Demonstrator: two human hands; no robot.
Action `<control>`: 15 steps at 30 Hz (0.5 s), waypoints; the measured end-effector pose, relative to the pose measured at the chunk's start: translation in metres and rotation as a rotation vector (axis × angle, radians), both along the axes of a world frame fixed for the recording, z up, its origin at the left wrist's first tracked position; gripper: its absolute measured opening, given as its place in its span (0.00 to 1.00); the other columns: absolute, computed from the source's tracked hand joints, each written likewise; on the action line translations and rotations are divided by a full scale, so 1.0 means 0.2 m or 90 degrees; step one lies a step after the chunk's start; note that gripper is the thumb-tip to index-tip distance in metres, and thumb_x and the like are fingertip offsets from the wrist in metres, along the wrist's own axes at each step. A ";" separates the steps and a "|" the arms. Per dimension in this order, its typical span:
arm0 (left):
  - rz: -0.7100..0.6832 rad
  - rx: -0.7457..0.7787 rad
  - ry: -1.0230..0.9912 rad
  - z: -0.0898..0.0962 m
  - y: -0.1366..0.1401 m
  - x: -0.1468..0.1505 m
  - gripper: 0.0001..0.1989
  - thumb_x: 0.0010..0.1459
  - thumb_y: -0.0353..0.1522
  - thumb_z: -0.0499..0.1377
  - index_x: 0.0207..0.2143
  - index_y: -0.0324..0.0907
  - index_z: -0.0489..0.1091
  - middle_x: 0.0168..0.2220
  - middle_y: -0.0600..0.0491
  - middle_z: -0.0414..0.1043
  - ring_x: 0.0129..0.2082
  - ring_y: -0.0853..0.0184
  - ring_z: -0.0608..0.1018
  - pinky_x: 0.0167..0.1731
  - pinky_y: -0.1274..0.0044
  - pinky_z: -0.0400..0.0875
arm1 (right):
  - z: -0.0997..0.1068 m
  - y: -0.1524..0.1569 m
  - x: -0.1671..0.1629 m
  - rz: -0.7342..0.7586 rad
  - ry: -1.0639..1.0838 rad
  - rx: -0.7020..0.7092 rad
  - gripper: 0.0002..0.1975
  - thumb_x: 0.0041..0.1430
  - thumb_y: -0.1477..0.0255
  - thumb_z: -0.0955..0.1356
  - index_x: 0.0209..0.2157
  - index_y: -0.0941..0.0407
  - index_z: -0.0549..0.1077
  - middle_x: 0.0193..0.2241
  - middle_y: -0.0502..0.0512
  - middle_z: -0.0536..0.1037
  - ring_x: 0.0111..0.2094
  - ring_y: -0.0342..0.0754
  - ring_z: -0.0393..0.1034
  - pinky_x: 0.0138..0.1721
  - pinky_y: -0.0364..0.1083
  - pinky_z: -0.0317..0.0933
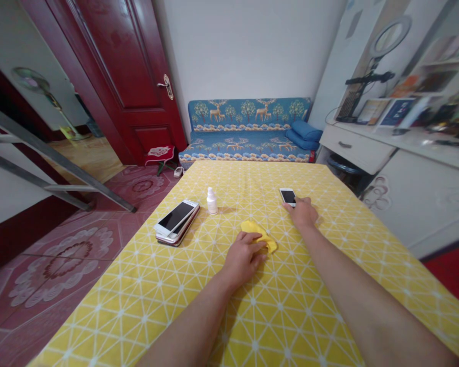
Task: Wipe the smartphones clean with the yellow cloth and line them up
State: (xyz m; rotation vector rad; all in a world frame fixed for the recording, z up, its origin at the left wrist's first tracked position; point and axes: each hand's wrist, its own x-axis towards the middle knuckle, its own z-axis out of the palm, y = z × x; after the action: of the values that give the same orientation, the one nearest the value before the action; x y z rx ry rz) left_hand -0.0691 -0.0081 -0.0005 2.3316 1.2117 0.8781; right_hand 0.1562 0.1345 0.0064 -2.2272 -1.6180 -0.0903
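Observation:
My left hand [247, 257] rests at the middle of the table, its curled fingers over a crumpled yellow cloth [270, 242]. Part of the cloth is covered by those fingers. Farther off and to the right, my right hand [305, 211] grips the near end of a white smartphone [287, 195] that lies screen up. Its thumb is at the phone's near left corner. Left of the cloth, a small white bottle [211, 203] with a nozzle top stands upright. Beside it lies a stack of smartphones [178, 220], the top one white with a dark screen.
A yellow tablecloth [145, 306] with white lines covers the table. Beyond its far edge stands a blue patterned sofa [248, 137]. A white cabinet [432, 188] with a ring light is on the right. A metal ladder [87, 183] leans at the left, near a red door [122, 61].

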 end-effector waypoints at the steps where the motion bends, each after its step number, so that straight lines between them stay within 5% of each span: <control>1: 0.001 0.002 0.001 0.00 0.00 0.00 0.16 0.58 0.34 0.58 0.49 0.46 0.74 0.54 0.49 0.69 0.51 0.56 0.66 0.52 0.65 0.63 | 0.00 0.00 0.00 0.001 -0.002 0.000 0.26 0.59 0.54 0.66 0.51 0.58 0.72 0.47 0.65 0.71 0.39 0.55 0.72 0.38 0.49 0.62; 15: 0.017 0.013 0.028 0.00 0.00 0.00 0.16 0.58 0.33 0.59 0.49 0.46 0.74 0.53 0.52 0.70 0.52 0.59 0.67 0.52 0.68 0.64 | -0.02 0.00 0.01 0.024 -0.035 -0.005 0.27 0.58 0.51 0.64 0.51 0.55 0.71 0.48 0.62 0.70 0.40 0.54 0.72 0.37 0.48 0.62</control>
State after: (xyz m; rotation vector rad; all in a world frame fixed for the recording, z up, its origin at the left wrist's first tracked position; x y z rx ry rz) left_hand -0.0683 -0.0082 -0.0015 2.3681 1.2607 0.8567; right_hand 0.1586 0.1344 0.0026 -2.2171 -1.6914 -0.1362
